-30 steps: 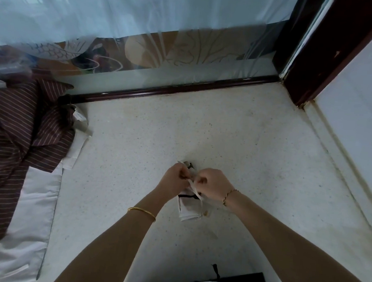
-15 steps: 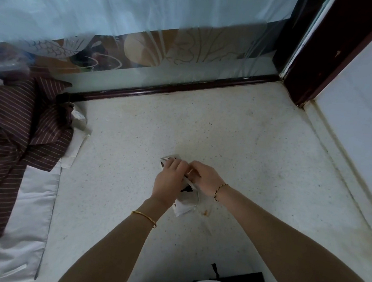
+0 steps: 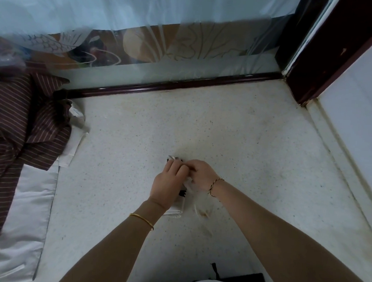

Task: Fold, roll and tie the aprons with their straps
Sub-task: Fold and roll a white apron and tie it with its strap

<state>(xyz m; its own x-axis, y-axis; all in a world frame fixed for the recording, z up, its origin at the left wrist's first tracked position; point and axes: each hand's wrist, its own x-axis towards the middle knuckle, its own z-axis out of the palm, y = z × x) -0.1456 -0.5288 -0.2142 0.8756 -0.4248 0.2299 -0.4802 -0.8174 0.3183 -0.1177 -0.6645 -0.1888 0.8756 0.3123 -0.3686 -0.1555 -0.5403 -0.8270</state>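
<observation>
From the head camera, your two hands meet over one rolled apron [image 3: 177, 210] lying on the speckled floor [image 3: 246, 145], just ahead of your knees. Your left hand [image 3: 168, 183] lies over the top of the roll with its fingers curled down around it, pinning it to the floor. Your right hand [image 3: 202, 175] is closed as well, fingertips pressed against those of the left where the white strap [image 3: 189, 182] crosses the roll. Exactly how the strap runs between the fingers is hidden. A loose strap end [image 3: 196, 209] trails on the floor beside the roll.

This looks like the tying step, with folding and rolling done for this apron. The next move calls for keeping the roll squeezed tight while you draw the knot snug, so it does not spring open. More work waits in the pile of striped aprons [image 3: 16, 129] well off to your left.
</observation>
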